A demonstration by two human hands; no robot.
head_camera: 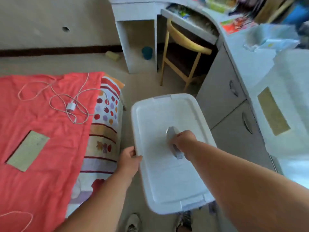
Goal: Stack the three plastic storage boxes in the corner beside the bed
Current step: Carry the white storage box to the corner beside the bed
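Note:
A white plastic storage box [160, 118] with a lid hangs above the floor between the bed and the desk, its long side running away from me. My right hand [184, 142] is closed around the grey handle [171, 132] in the middle of the lid. My left hand [129, 159] grips the lid's left edge. A second white storage box [287, 91] with a tan label sits on the desk at the right. A third box is not in view.
The bed [50, 131] with a red cover fills the left, carrying a white charger cable [70, 106] and a flat card. A white desk [234, 84] with drawers runs along the right, a wooden chair [184, 52] tucked under it. My shoes show at the bottom.

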